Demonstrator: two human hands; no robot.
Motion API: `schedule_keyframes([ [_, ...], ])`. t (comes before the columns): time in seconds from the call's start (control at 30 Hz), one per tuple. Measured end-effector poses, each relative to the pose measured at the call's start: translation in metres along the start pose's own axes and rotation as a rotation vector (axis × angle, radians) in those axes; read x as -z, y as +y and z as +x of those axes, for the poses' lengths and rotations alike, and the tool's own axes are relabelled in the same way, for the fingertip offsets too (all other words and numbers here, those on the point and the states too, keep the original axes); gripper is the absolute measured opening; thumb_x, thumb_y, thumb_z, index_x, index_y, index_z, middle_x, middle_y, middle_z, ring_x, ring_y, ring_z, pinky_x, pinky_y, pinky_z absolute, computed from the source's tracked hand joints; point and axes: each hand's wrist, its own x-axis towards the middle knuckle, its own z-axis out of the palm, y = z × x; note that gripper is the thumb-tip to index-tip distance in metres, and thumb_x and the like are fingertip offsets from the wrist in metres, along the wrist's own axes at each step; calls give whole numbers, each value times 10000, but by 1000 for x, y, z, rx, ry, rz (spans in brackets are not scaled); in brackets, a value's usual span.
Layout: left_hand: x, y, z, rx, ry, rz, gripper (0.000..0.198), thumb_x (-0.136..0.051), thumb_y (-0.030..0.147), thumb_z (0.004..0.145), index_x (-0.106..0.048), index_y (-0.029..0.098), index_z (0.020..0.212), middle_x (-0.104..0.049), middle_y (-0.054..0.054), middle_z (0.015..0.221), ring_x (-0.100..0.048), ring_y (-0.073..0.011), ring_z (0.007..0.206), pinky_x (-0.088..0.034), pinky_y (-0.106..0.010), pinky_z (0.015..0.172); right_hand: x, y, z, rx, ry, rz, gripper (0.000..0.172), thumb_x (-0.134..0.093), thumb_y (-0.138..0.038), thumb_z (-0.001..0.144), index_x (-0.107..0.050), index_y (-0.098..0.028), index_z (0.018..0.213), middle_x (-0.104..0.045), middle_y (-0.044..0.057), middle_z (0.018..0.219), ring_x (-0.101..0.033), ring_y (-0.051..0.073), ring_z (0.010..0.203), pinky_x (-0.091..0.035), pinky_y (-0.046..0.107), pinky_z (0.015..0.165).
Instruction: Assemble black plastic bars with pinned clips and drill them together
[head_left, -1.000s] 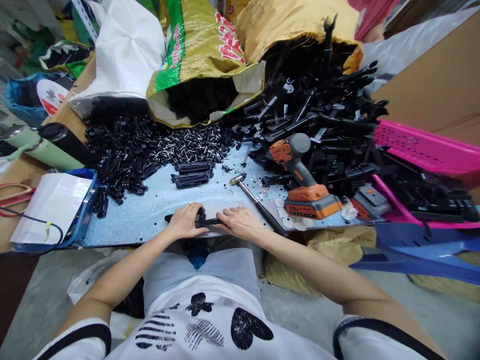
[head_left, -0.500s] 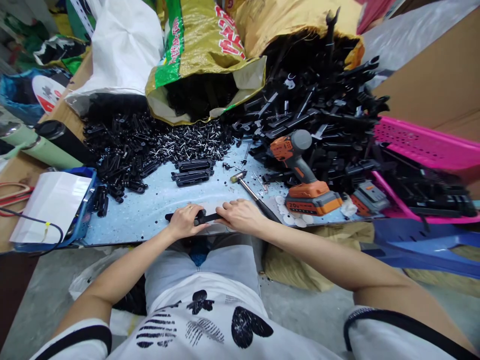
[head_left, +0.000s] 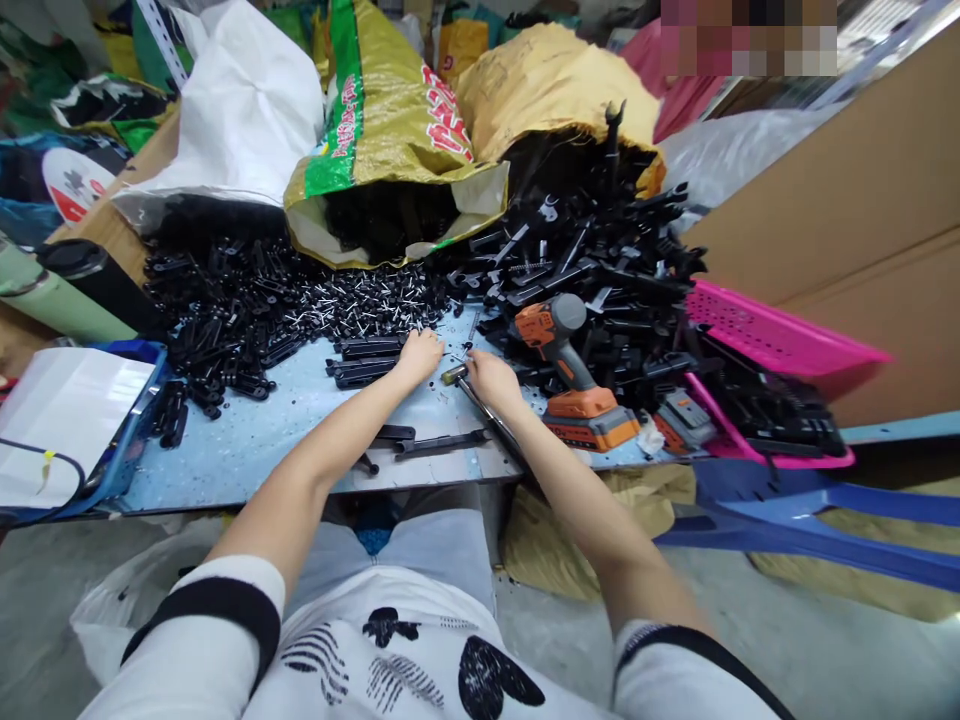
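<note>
My left hand [head_left: 421, 356] reaches to the near edge of a heap of small silver-and-black pins or rivets [head_left: 375, 300], fingers bunched; whatever they hold is too small to make out. Just right of it is my right hand [head_left: 493, 380], fingers curled beside the head of a hammer [head_left: 454, 374]; what is in them is hidden. A long black metal piece [head_left: 441, 443] lies at the table's front, with a shorter black part [head_left: 394, 434] left of it. Left of my left hand, several black slotted parts [head_left: 364, 372] lie in a row.
An orange cordless drill [head_left: 570, 375] stands on the right, before a tall pile of black metal parts [head_left: 600, 250]. Farther right is a pink basket [head_left: 787, 335]. Open sacks [head_left: 394, 110] line the back. A blue tray [head_left: 146, 420] with paper sits left.
Both my hands have let go of the black piece at the table's front and moved forward, the left to the pin heap, the right beside the hammer head. The view has shifted slightly.
</note>
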Motion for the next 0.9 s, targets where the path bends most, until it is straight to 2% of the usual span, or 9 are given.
schedule_keyframes([
  [0.1, -4, 2, 12, 21, 11, 16, 234, -390, 56, 868, -615, 58, 934, -631, -201, 956, -519, -275, 1004, -374, -399, 839, -5, -2, 46, -255, 37, 92, 327, -415, -323, 929, -567, -111, 1125, -635, 201, 1062, -613, 259, 960, -423, 325, 804],
  [0.17, 1, -1, -3, 49, 35, 35, 261, -347, 46, 882, -588, 52, 981, -619, -202, 990, -538, -260, 979, -392, -382, 823, -7, -2, 65, -317, 25, 146, 285, -493, -292, 887, -598, -102, 1072, -643, 209, 1051, -615, 268, 964, -429, 329, 805],
  [0.23, 13, -12, -35, 69, 85, 22, 251, -354, 71, 898, -560, 65, 1042, -606, -181, 1038, -549, -236, 975, -406, -354, 833, -8, -2, 66, -283, 49, 203, 234, -537, -247, 848, -625, -111, 1017, -666, 178, 1002, -617, 255, 948, -434, 321, 806],
  [0.3, 29, -27, -81, 81, 192, -74, 202, -442, 144, 899, -559, 101, 1057, -614, -136, 1046, -560, -208, 973, -419, -315, 846, -10, -5, 47, -129, 138, 360, 215, -569, -266, 821, -639, -135, 977, -686, 122, 925, -626, 224, 876, -451, 311, 784],
  [0.37, 42, -44, -132, 127, 306, -240, 159, -541, 229, 871, -599, 138, 988, -643, -85, 954, -587, -182, 886, -446, -283, 797, -12, -12, 13, 98, 172, 617, 230, -616, -348, 789, -649, -164, 924, -687, 69, 839, -629, 192, 765, -479, 300, 724],
  [0.43, 50, -57, -178, 209, 317, -344, 153, -581, 304, 849, -636, 169, 897, -650, -41, 815, -595, -165, 764, -461, -274, 727, -17, -25, -26, 253, 100, 836, 270, -650, -434, 756, -655, -186, 861, -677, 39, 764, -620, 169, 666, -496, 291, 647],
  [0.53, 49, -65, -221, 302, 279, -403, 170, -588, 319, 837, -661, 169, 872, -643, -33, 768, -592, -152, 696, -460, -268, 680, -28, -46, -67, 283, 51, 920, 287, -652, -485, 751, -654, -203, 808, -667, 31, 717, -602, 157, 603, -502, 292, 594],
  [0.7, 45, -62, -231, 328, 128, -254, 156, -577, 274, 836, -670, 150, 859, -626, -56, 771, -590, -177, 729, -457, -285, 698, -39, -61, -81, 382, 195, 715, 266, -556, -466, 846, -648, -217, 833, -670, 65, 814, -625, 185, 732, -511, 319, 705],
  [0.9, 59, -54, -217, 217, -104, -29, 152, -529, 195, 855, -657, 116, 839, -619, -106, 853, -599, -221, 827, -450, -311, 758, -44, -57, -86, 617, 163, 466, 229, -461, -365, 925, -635, -219, 951, -667, 76, 915, -633, 183, 825, -508, 294, 728],
])
